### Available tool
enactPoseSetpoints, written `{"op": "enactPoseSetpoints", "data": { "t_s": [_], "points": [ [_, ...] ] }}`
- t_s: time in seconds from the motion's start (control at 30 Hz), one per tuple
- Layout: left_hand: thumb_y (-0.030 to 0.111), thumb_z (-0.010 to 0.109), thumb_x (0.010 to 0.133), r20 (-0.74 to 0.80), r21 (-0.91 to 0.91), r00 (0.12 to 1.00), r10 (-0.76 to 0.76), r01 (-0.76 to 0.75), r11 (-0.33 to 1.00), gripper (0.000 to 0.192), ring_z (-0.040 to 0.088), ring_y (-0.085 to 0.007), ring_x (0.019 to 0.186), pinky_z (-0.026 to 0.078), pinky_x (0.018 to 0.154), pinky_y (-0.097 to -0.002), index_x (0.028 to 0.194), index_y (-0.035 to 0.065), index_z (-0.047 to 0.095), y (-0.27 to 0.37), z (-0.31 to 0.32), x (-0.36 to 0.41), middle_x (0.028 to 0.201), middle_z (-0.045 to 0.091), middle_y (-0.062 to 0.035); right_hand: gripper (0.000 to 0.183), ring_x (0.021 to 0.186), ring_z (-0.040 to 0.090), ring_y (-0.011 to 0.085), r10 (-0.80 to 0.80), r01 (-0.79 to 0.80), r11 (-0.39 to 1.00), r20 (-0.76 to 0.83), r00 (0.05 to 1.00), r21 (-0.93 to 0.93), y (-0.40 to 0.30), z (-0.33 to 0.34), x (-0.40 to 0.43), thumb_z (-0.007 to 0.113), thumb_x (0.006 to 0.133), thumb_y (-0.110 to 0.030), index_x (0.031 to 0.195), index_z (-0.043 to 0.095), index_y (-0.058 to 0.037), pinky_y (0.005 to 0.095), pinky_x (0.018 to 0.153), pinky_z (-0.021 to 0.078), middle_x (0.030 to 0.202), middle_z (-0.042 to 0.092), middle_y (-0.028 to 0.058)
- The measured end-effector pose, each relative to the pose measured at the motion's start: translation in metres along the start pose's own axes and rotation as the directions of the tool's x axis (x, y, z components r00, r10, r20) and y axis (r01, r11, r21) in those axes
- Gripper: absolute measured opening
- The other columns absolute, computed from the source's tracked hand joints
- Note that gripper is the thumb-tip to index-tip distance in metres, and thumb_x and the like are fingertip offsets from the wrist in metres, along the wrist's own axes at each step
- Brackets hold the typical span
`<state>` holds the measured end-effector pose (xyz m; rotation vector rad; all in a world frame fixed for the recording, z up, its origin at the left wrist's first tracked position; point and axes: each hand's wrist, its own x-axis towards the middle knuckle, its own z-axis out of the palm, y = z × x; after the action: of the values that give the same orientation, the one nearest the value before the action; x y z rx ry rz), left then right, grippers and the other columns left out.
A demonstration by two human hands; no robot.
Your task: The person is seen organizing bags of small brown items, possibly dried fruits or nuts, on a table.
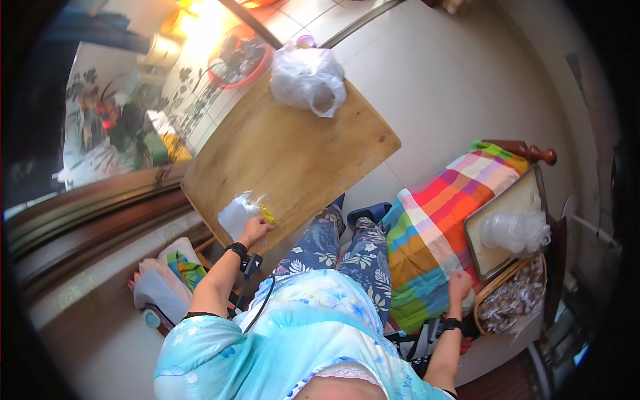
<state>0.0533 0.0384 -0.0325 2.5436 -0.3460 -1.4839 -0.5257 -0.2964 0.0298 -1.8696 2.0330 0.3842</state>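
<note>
My left hand (256, 229) is at the near left corner of a wooden table (290, 155), its fingers closed at the edge of some clear plastic bags (238, 215) and by a small yellow item (268, 214). Whether it grips either is unclear. My right hand (460, 286) is curled over a checkered cloth (430, 225) at my right side; nothing is plainly seen in it. Close to that hand, a wicker basket (480, 320) holds many small wrapped pieces. A clear plastic bag of pale contents (515, 231) lies on a metal-rimmed tray (470, 240).
A filled white plastic bag (307, 77) stands at the table's far end. Beyond it, a red basin (265, 64) sits behind a glass sliding door with a metal frame (360, 22). Folded cloths (170, 270) lie at the left. A carved wooden post (542, 154) borders the checkered cloth.
</note>
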Motion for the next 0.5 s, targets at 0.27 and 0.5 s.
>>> {"op": "enactPoseSetpoints", "data": {
  "t_s": [0.27,0.5],
  "points": [
    [0.026,0.072,0.067,-0.137,-0.189,0.973,-0.187,0.16,0.969,0.023,0.064,-0.025,0.065,0.05,0.066,-0.0348,0.069,0.0037,0.067,-0.072,-0.001,-0.031,0.067,0.066,-0.013,0.029,0.062,0.059,0.0292,-0.174,0.133,0.977,0.268,0.947,0.167,-0.137,0.008,-0.018,0.068,0.075,-0.025,0.065,0.06,0.0011,0.04,0.064,0.0456,0.065,0.06,0.0154],
    [0.019,0.072,0.069,-0.154,-0.338,0.935,-0.32,0.254,0.906,0.017,0.063,-0.02,0.058,0.049,0.058,-0.0332,0.07,0.0029,0.066,-0.105,0.034,-0.062,0.065,0.065,-0.0113,0.021,0.038,0.05,0.0151,-0.075,-0.105,0.947,0.527,0.846,0.303,-0.135,0.025,0.016,0.063,0.083,-0.022,0.075,0.059,-0.0025,0.0259,0.035,0.0392,0.054,0.055,0.0073]
  ]
}}
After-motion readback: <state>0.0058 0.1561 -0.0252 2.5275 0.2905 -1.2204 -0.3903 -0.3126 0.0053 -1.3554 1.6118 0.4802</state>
